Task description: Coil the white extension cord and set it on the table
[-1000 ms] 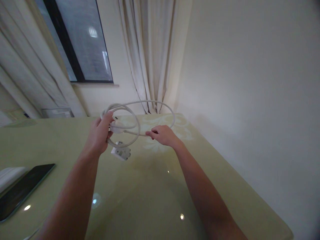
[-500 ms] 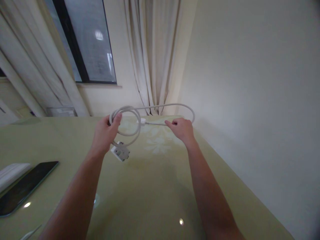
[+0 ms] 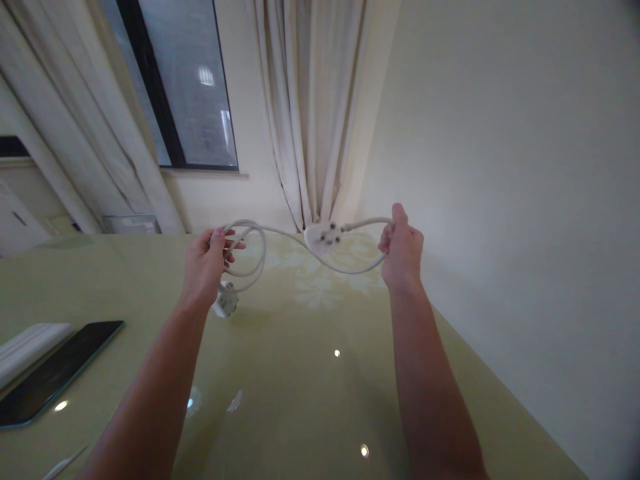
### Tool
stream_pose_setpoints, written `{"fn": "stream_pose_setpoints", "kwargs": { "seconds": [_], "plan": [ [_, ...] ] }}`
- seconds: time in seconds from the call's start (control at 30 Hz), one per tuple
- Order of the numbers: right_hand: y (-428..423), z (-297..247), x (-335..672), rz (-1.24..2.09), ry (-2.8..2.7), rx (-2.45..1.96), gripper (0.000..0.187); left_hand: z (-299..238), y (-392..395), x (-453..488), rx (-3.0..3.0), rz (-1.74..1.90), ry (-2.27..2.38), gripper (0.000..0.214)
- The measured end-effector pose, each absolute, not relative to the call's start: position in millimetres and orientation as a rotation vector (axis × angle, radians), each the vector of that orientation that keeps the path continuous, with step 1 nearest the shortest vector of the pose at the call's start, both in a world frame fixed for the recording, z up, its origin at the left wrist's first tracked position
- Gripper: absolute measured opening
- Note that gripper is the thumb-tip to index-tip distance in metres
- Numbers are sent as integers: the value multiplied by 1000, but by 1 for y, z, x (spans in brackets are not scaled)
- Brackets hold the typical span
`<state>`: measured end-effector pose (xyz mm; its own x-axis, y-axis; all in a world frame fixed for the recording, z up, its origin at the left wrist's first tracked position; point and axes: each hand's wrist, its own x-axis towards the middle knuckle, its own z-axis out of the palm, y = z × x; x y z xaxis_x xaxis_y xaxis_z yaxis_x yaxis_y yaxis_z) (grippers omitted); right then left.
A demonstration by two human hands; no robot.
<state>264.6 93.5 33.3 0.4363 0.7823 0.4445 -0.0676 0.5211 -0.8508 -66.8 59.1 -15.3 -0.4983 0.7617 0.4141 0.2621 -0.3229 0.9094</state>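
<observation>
A white power cord (image 3: 345, 271) is stretched between my two hands above the table. My left hand (image 3: 203, 263) has its thumb and fingers around the coiled part, some fingertips poking through the loops. Below that hand, a white block-like end (image 3: 227, 300) with dark spots hangs at the bottom of the coil, partly hidden by the fingers. My right hand (image 3: 403, 250) grips the cord in a fist with the thumb up. From there a short length runs left to a white, rounded connector (image 3: 323, 237) with several dark spots, slightly blurred, in front of the curtain.
The glossy light-green table (image 3: 280, 373) reflects small lights. On the left lie a dark phone-like slab (image 3: 60, 370) and a long white object (image 3: 33, 347). A thin white item (image 3: 64, 463) is at the lower left. A wall (image 3: 510, 200) borders the right side; curtains (image 3: 310, 107) hang behind.
My right hand has moved right and turned thumb-up, drawing the cord wider. The rounded connector has swung right and up, away from the coil. My left hand's fingers have loosened somewhat around the loops.
</observation>
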Motion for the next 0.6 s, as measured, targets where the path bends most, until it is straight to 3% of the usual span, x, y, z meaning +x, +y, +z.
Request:
{"fn": "stream_pose_setpoints", "kwargs": {
  "seconds": [0.3, 0.6],
  "plan": [
    [101, 31, 257, 1154, -829, -669, 77, 8, 39, -29, 1227, 1716, 1368, 42],
    [80, 31, 213, 1214, -901, -497, 73, 14, 26, -10, 1402, 1589, 1266, 30]
  ]
}}
